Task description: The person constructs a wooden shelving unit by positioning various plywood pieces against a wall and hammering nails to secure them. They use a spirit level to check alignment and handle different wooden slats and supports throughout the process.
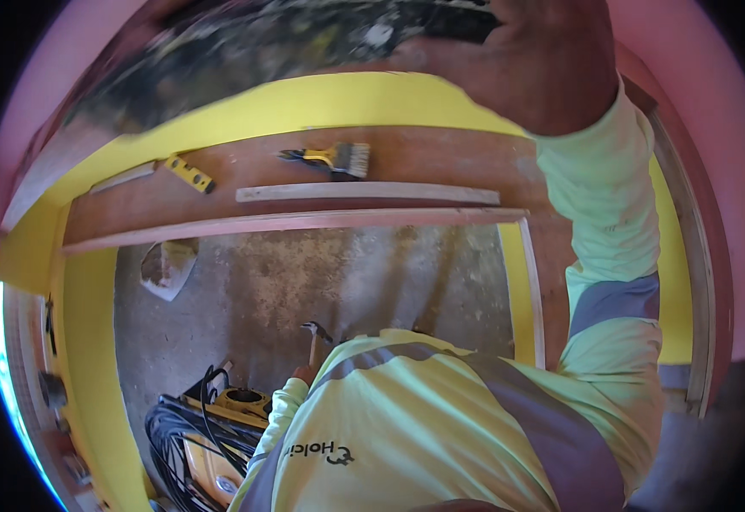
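My right hand (552,64) is raised close to the camera, in a pale yellow-green sleeve with a grey band. Its fingers are closed round the end of a long, dark, paint-spattered piece (278,60), which stretches to the upper left, blurred and cut off by the picture's rim. I cannot make out its kind. Low beside my body, my left hand (302,374) grips the handle of a claw hammer (315,337), its head upward over the floor. My torso partly hides the left arm.
On the brown ledge (441,154) lie a yellow spirit level (189,173), a wide paintbrush (352,160) and a pale wooden strip (368,194). Below, a white scrap (168,269) rests on the concrete floor (347,273). Black cables (172,427) drape over a yellow-orange machine (210,469) at lower left.
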Demonstrator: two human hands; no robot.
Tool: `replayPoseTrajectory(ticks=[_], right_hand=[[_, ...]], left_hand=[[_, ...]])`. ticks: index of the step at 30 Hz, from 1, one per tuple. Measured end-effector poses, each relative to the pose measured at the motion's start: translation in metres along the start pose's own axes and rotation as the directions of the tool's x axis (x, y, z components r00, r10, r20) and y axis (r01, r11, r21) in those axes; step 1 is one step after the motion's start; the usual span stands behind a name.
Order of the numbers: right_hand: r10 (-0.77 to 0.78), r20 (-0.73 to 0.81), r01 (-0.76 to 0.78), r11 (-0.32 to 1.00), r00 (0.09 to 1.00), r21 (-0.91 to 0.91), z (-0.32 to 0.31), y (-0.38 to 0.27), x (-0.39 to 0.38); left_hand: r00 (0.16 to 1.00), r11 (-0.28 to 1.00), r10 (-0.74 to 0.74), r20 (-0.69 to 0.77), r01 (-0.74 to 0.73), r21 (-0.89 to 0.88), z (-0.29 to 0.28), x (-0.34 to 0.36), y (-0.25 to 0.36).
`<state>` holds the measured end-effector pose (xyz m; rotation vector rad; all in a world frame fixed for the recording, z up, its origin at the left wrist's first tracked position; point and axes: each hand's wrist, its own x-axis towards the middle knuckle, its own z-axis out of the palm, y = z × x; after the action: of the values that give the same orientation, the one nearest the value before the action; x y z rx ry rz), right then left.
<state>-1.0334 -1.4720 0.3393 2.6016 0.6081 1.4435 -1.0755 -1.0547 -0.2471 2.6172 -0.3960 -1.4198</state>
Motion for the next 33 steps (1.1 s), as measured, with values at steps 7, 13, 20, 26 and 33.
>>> replayPoseTrajectory(ticks=[7,13,20,26,33], right_hand=[[0.077,-0.027,-0.074,0.992,0.997,0.105,-0.058,-0.05,-0.06],[0.086,-0.053,-0.081,0.992,0.995,0.095,-0.087,-0.08,-0.113],[0.162,-0.145,-0.126,0.965,0.976,0.229,-0.079,-0.11,-0.189],[0.241,0.073,-0.251,0.94,0.968,0.23,-0.088,-0.108,-0.272],[0.557,0.154,-0.539,0.83,0.816,-0.144,-0.105,-0.094,-0.407]], left_hand=[[0.999,0.992,0.048,0.008,-0.049,0.113,-0.013,0.015,0.004],[0.99,0.973,0.12,0.077,-0.133,0.187,-0.007,0.037,0.047],[0.979,0.955,0.159,0.127,-0.185,0.232,0.016,0.043,0.096],[0.981,0.961,0.148,0.128,-0.173,0.216,0.032,0.032,0.118],[0.988,0.971,0.118,0.104,-0.137,0.195,0.044,0.011,0.133]])
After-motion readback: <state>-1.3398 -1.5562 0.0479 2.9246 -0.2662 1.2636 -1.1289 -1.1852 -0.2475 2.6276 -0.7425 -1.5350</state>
